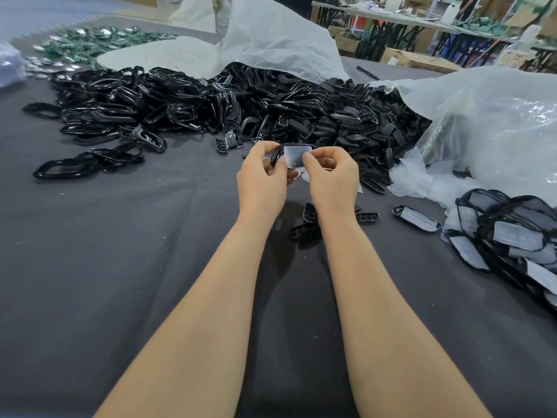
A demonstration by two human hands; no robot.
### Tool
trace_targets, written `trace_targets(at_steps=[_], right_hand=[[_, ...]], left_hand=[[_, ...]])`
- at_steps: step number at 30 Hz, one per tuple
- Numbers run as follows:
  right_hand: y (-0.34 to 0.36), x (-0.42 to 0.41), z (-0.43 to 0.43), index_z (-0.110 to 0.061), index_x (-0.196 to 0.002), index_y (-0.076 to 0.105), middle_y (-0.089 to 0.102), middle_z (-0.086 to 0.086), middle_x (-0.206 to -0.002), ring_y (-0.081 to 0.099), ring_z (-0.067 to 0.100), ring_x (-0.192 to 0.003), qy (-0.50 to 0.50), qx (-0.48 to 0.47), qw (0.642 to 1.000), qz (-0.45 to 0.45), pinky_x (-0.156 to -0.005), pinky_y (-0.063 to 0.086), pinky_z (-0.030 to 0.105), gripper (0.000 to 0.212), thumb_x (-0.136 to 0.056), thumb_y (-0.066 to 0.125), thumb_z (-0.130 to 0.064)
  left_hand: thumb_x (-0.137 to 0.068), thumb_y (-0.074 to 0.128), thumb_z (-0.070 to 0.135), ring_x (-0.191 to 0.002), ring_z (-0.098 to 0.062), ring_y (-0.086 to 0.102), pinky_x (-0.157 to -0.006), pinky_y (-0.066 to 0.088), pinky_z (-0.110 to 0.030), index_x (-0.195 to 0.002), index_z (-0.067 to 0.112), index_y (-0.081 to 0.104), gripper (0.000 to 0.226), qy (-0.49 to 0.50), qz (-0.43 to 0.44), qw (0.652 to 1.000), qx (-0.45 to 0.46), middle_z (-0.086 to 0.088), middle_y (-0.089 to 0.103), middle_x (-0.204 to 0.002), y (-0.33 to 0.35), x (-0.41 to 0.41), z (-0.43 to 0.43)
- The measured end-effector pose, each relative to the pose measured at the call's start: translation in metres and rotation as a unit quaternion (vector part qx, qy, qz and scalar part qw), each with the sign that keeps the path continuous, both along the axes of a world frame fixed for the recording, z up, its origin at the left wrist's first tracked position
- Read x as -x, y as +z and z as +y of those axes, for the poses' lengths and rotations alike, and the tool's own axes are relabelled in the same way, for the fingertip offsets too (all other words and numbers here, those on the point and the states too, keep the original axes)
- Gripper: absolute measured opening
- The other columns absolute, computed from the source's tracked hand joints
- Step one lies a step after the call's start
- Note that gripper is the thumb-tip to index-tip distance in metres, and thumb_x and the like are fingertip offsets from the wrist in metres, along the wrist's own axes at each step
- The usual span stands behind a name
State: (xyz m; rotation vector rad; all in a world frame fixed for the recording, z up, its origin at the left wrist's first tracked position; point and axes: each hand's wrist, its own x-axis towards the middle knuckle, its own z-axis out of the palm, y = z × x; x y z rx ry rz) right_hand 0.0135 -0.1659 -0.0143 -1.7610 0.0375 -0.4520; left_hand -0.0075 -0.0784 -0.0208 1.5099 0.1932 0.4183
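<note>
We held the frame (275, 154) above the table (120, 267), near the pile (211, 101). Our left hand (262, 176) curled round its rim and our right hand (331, 176) pinched the film (297, 155). The frame seemed light and stiff, the film limp and slippery, so edges looked best for gripping.

Even, bright overhead light; soft shadows under the forearms; glare on plastic bags (497, 122); edges bowed, far background blurred.

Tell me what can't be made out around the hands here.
Head view:
- Frame: mostly hidden by the left hand and the film.
- Right hand: fingertips curled out of sight.
- Small parts: partly behind the right forearm.
- Filmed pile: cut off by the right edge.
- Far benches: blurred.
</note>
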Motion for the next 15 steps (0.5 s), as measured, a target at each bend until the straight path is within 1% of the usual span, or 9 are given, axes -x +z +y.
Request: trace_targets(at_steps=[4, 5, 8, 9, 11, 13, 15], right_hand=[[-0.0013, -0.0022, -0.0009, -0.010, -0.084, 0.062, 0.059, -0.008, -0.076, 0.056, 0.006, -0.072, -0.004, -0.001, 1.000, 0.005, -0.067, 0.046, 0.013, 0.003, -0.087, 0.063, -0.009], [-0.0009, -0.0028, -0.0014, -0.012, -0.082, 0.061, 0.059, -0.007, -0.076, 0.057, 0.008, -0.073, -0.002, -0.009, 1.000, 0.011, -0.070, 0.048, 0.016, 0.006, -0.086, 0.063, -0.009], [-0.0001, -0.0041, -0.0030, -0.017, -0.077, 0.054, 0.058, -0.001, -0.078, 0.058, 0.016, -0.079, 0.011, -0.054, 0.998, 0.034, -0.081, 0.054, 0.033, 0.017, -0.086, 0.064, -0.007], [0.0002, -0.0040, -0.0032, -0.016, -0.079, 0.053, 0.057, 0.000, -0.079, 0.058, 0.016, -0.077, 0.017, -0.076, 0.996, 0.039, -0.082, 0.054, 0.034, 0.018, -0.086, 0.064, -0.005], [0.0006, -0.0044, -0.0041, -0.012, -0.090, 0.052, 0.055, -0.001, -0.082, 0.057, 0.011, -0.072, 0.038, -0.141, 0.988, 0.052, -0.079, 0.054, 0.029, 0.016, -0.086, 0.064, -0.002], [0.0014, -0.0051, -0.0064, -0.011, -0.099, 0.053, 0.057, -0.002, -0.084, 0.058, 0.007, -0.071, 0.061, -0.183, 0.979, 0.069, -0.070, 0.055, 0.019, 0.017, -0.088, 0.063, -0.002], [0.0023, -0.0060, -0.0093, -0.013, -0.094, 0.058, 0.060, -0.001, -0.084, 0.059, 0.008, -0.075, 0.082, -0.181, 0.977, 0.078, -0.067, 0.053, 0.016, 0.013, -0.089, 0.062, -0.002]], left_hand=[[-0.097, 0.049, 0.005, -0.066, 0.001, 0.067, -0.079, 0.057, -0.024, -0.107, 0.022, 0.052, 0.021, -0.005, 0.000, 1.000, -0.020, -0.003, 0.067, -0.086, -0.0003, -0.0002, -0.0006], [-0.097, 0.049, 0.005, -0.067, 0.000, 0.067, -0.079, 0.057, -0.024, -0.107, 0.022, 0.053, 0.020, -0.007, 0.001, 1.000, -0.025, -0.002, 0.067, -0.085, -0.0006, -0.0006, -0.0005], [-0.096, 0.049, 0.004, -0.066, 0.001, 0.067, -0.076, 0.057, -0.021, -0.107, 0.020, 0.054, 0.019, -0.009, -0.004, 1.000, -0.025, -0.002, 0.067, -0.085, -0.0011, -0.0011, -0.0002], [-0.096, 0.049, 0.004, -0.065, 0.001, 0.066, -0.074, 0.056, -0.019, -0.106, 0.020, 0.054, 0.019, -0.010, -0.008, 1.000, -0.024, -0.002, 0.066, -0.084, -0.0011, -0.0011, -0.0002], [-0.097, 0.050, 0.005, -0.064, 0.002, 0.066, -0.071, 0.056, -0.017, -0.101, 0.024, 0.053, 0.020, -0.011, -0.013, 1.000, -0.024, 0.001, 0.065, -0.082, -0.0009, -0.0012, 0.0000], [-0.097, 0.050, 0.005, -0.066, -0.001, 0.066, -0.074, 0.057, -0.020, -0.098, 0.027, 0.052, 0.023, -0.017, -0.013, 1.000, -0.018, 0.003, 0.064, -0.078, -0.0006, -0.0016, 0.0003], [-0.097, 0.050, 0.005, -0.067, -0.002, 0.066, -0.076, 0.057, -0.023, -0.094, 0.030, 0.051, 0.026, -0.022, -0.012, 1.000, -0.013, 0.004, 0.064, -0.076, -0.0005, -0.0017, 0.0002]])
